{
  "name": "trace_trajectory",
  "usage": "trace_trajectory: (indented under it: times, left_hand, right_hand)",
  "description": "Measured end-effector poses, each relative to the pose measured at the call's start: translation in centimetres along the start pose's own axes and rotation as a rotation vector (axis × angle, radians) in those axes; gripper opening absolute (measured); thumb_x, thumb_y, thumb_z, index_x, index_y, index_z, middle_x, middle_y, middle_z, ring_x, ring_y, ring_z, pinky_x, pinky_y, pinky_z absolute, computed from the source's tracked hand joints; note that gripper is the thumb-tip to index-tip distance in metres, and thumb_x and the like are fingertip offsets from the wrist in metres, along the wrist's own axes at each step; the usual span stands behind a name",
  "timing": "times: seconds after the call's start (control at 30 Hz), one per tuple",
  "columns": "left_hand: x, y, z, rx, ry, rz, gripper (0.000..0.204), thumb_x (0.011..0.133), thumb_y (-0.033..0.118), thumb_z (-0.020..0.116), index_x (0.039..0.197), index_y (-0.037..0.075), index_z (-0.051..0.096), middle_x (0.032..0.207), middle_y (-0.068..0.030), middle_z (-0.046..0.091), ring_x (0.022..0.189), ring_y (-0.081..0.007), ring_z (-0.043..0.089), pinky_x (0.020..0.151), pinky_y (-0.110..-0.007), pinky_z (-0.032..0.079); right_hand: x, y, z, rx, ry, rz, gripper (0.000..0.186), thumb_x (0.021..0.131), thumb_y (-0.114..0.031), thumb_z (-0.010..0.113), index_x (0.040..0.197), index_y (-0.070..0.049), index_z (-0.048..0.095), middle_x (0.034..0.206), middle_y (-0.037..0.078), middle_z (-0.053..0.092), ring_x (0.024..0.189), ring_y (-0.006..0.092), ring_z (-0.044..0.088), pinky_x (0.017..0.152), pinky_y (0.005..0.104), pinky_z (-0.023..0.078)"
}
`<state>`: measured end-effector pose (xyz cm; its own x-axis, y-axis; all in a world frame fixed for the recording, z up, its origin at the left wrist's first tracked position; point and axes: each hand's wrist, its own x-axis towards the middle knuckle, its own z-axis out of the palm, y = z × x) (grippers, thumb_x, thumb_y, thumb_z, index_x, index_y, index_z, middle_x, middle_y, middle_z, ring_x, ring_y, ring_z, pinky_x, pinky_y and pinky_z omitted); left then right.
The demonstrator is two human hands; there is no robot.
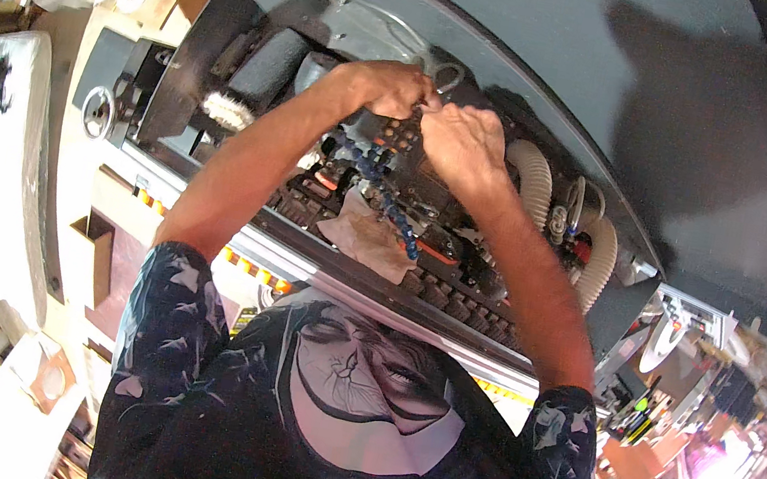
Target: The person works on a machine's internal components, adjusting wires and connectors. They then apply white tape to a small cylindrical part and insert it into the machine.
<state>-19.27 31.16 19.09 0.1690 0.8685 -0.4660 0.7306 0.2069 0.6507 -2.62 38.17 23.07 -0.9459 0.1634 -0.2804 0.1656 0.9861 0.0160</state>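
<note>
For the bit you're doing now, I'd steady your forearms on the near side of the opened machine [443, 214] (looks like an edgebander to me) so only your fingers have to do the fine work. Your left hand [390, 89] and right hand [466, 142] are both curled in with the fingertips meeting, left at about 10 o'clock and right at 4 from that spot. Can't tell if you're pinching something there or what it'd be, your knuckles cover it. Honestly, I'd tip one wrist so you can see the contact point, brace with one hand and go light with the other. As for the machine, it's right in front of you, pretty cluttered: orange rollers [265, 276] along the near edge, a crumpled tan sheet [363, 239] at 6–7 o'clock from your hands, then a blue segmented hose [394, 213] at 6. A ribbed white hose [538, 179] bends down around 4, a small pale tube loop [460, 77] sits just past your fingers at 1, and the big grey hood [727, 125] stands open at 2–3.
</note>
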Motion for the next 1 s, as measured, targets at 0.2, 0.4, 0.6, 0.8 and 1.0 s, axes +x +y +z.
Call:
trace_trajectory:
  times: [0.2,0.4,0.6,0.8,1.0]
  left_hand:
    - [0.8,-2.1,2.0,0.054,0.143,0.005,0.047,0.079,0.007,0.064,0.126,0.009,0.072,0.114,-0.0186,0.076,0.108,-0.0351,0.073,0.091,-0.045,0.057]
    - [0.9,-2.6,2.4,0.009,0.088,0.117,0.046,0.088,0.002,0.061,0.129,0.019,0.074,0.124,-0.0105,0.075,0.113,-0.0321,0.071,0.096,-0.043,0.055]
    - [0.7,-2.9,2.1,-0.009,0.136,0.149,0.045,0.085,0.000,0.067,0.125,0.019,0.075,0.116,-0.0073,0.077,0.109,-0.0304,0.072,0.094,-0.044,0.055]
    - [1.0,-2.6,1.1,0.076,0.073,0.243,0.052,0.074,-0.002,0.065,0.124,0.012,0.074,0.122,-0.0142,0.075,0.111,-0.0353,0.071,0.094,-0.044,0.055]
    - [0.6,-1.6,1.5,0.193,0.155,0.152,0.046,0.078,0.001,0.066,0.122,0.012,0.073,0.110,-0.0178,0.075,0.109,-0.0394,0.070,0.093,-0.048,0.057]
  right_hand:
    - [1.3,-0.6,-0.4,-0.005,-0.038,-0.073,0.020,0.084,-0.008,0.064,0.095,-0.003,0.080,0.086,0.021,0.077,0.083,0.0350,0.077,0.075,0.0469,0.061]
    - [-5.5,2.1,5.3,0.180,-0.044,0.291,0.029,0.088,-0.015,0.068,0.117,-0.011,0.072,0.096,0.019,0.076,0.088,0.0396,0.076,0.080,0.0522,0.060]
    - [-7.0,1.0,5.9,0.375,0.125,0.368,0.019,0.087,-0.016,0.069,0.106,-0.015,0.074,0.093,0.017,0.076,0.084,0.0372,0.076,0.075,0.0516,0.061]
    - [-3.5,0.1,2.0,0.144,0.225,0.128,0.007,0.080,-0.015,0.070,0.081,-0.010,0.075,0.079,0.014,0.074,0.073,0.0320,0.076,0.065,0.0470,0.058]
    - [-1.3,-1.0,0.2,0.097,0.158,0.043,0.009,0.077,-0.017,0.074,0.078,-0.008,0.075,0.081,0.015,0.075,0.080,0.0320,0.077,0.066,0.0466,0.057]
